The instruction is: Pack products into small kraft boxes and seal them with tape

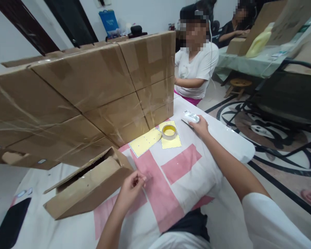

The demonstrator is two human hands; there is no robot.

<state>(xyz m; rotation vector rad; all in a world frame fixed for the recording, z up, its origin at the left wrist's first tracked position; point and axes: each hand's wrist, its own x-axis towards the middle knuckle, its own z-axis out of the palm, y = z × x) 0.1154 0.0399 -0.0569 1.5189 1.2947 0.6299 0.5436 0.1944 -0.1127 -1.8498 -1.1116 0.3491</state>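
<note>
My left hand (132,186) is pinched closed above the pink-and-white cloth (168,193), with what looks like a clear strip of tape at its fingertips. Farther off on the right, my right hand (200,127) has its fingers on a small white object (191,117), whose kind I cannot make out. A thin dark stick-like thing (187,123) lies beside those fingers. Between my hands, a roll of tape (169,137) rests on a yellow wavy-edged piece (171,144). Another yellow piece (144,142) lies to its left. Left of my left hand is a cardboard box (89,192) with a partly raised flap.
A wall of taped cartons (107,114) stands across the table's far side. A dark flat object (11,223) lies at the lower left. Beyond the cartons a person in a white shirt (197,69) sits. Another person works at a green-covered table (238,64) behind.
</note>
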